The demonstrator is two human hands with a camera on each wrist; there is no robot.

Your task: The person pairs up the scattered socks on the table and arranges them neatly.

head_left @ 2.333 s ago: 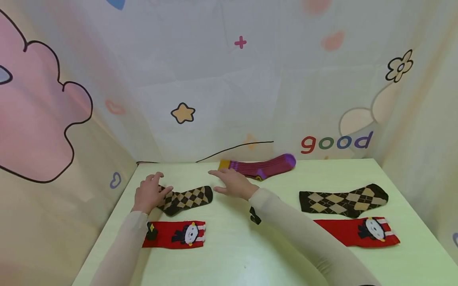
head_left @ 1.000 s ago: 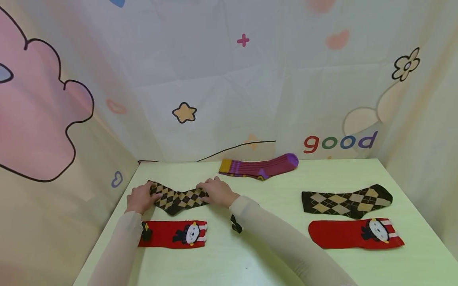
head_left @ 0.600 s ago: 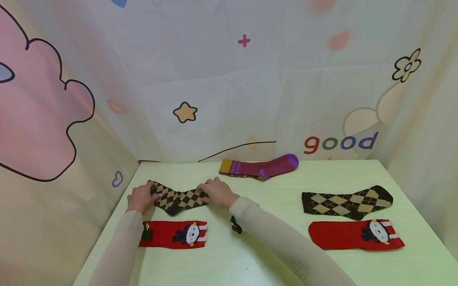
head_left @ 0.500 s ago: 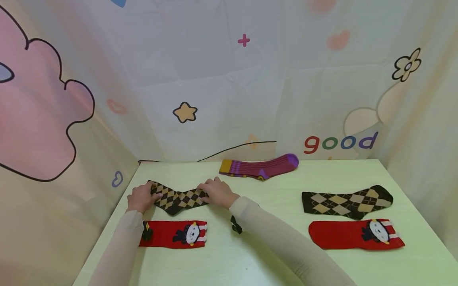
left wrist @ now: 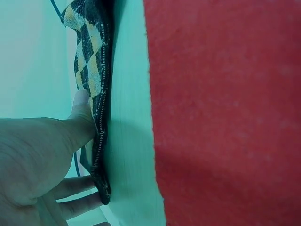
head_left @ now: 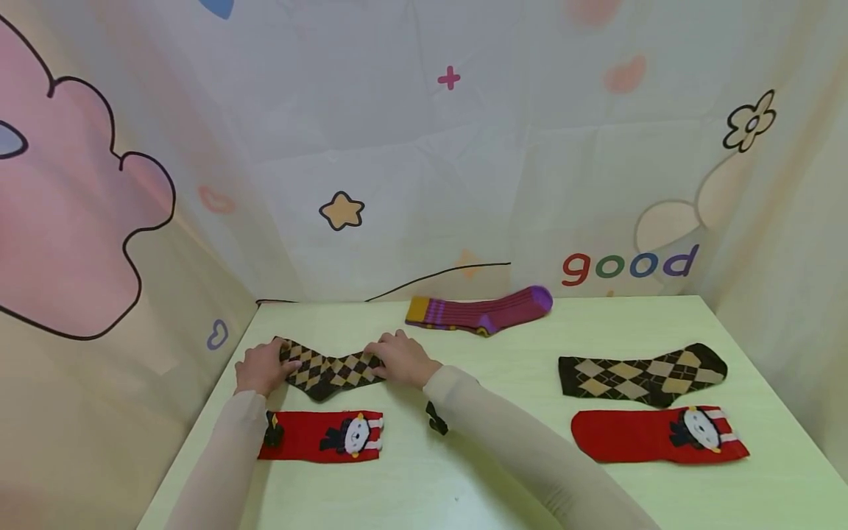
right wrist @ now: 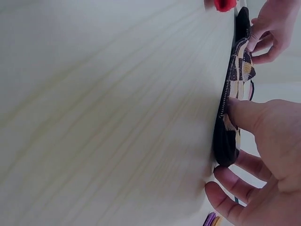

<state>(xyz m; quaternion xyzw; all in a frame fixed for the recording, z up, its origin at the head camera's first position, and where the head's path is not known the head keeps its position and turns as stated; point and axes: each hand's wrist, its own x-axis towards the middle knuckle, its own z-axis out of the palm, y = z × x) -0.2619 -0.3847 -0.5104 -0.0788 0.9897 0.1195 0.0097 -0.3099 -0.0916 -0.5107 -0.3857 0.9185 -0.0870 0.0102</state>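
A black-and-tan argyle sock (head_left: 324,374) lies on the left half of the table, bent at its heel. At its left end my left hand (head_left: 260,366) pinches the cuff, thumb on the near side and fingers beyond. My right hand (head_left: 405,359) grips the toe end the same way, covering the tip in the head view. The right wrist view shows the right thumb (right wrist: 247,114) on the argyle sock's side and the fingers curling past its dark toe. A red sock (head_left: 305,436) with a bear face lies just nearer than my left hand, partly hidden by the left sleeve.
At the back lies a maroon sock (head_left: 490,309) with a purple toe and mustard cuff. On the right are another argyle sock (head_left: 636,375) and a second red bear sock (head_left: 642,436). A printed curtain (head_left: 397,147) stands behind the table (head_left: 503,412).
Over two seconds ago both hands were spread above the argyle sock. My right hand has come left to its toe and my left hand onto its cuff; both have since stayed still.
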